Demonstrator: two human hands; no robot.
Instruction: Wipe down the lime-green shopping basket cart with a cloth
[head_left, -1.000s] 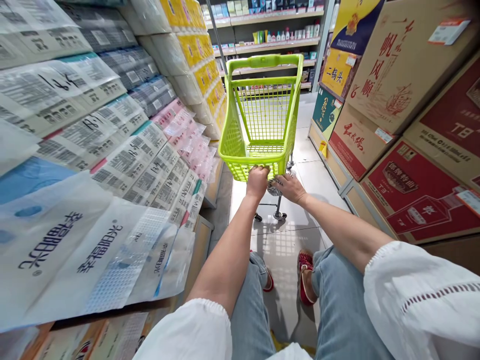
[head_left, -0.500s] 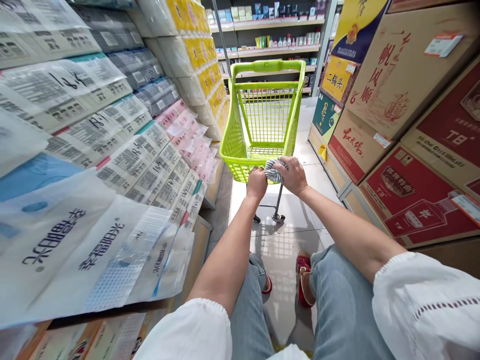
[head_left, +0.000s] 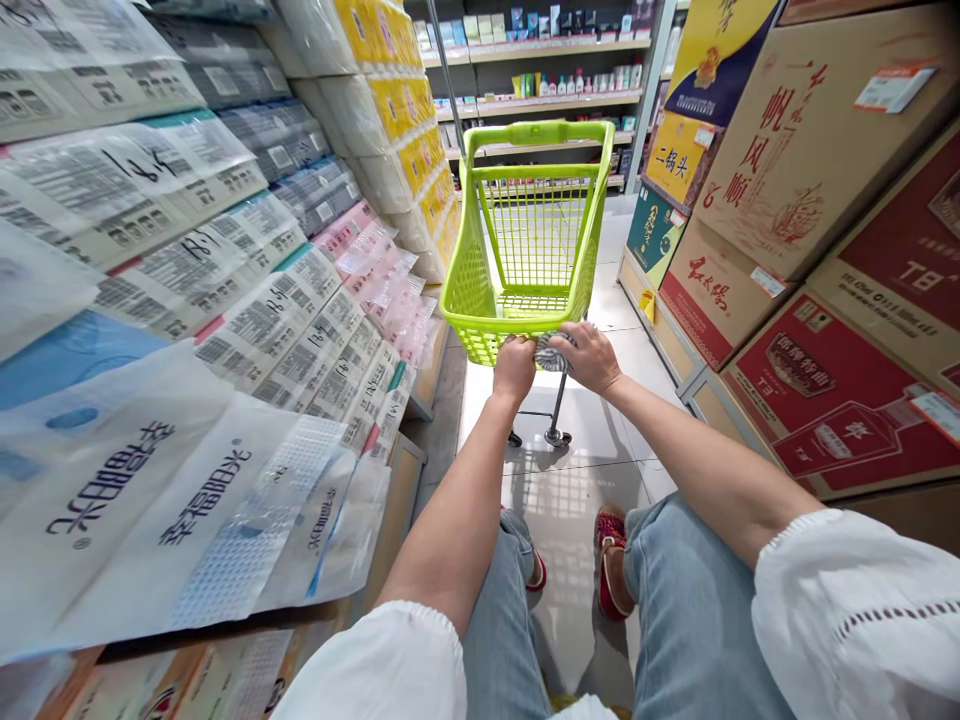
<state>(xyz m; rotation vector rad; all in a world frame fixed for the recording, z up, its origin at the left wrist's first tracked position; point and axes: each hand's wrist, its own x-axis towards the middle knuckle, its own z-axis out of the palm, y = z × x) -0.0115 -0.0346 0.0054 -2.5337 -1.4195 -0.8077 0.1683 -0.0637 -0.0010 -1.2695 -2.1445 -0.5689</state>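
A small lime-green plastic shopping cart [head_left: 526,250] stands in the aisle in front of me, its basket bare inside. My left hand [head_left: 514,367] is closed in a grip on the near rim of the basket. My right hand [head_left: 592,355] presses a bunched grey striped cloth [head_left: 551,352] against the same rim, just to the right of the left hand. My knees in light jeans and red shoes show below.
Stacked tissue and paper packs [head_left: 225,280] line the left side. Cardboard liquor cartons [head_left: 810,250] are piled on the right. The tiled floor aisle [head_left: 577,480] runs ahead to shelves of bottles [head_left: 555,80] at the far end.
My right hand with the cloth rose from under the basket's near edge up onto the rim. The left hand kept its grip on the cart.
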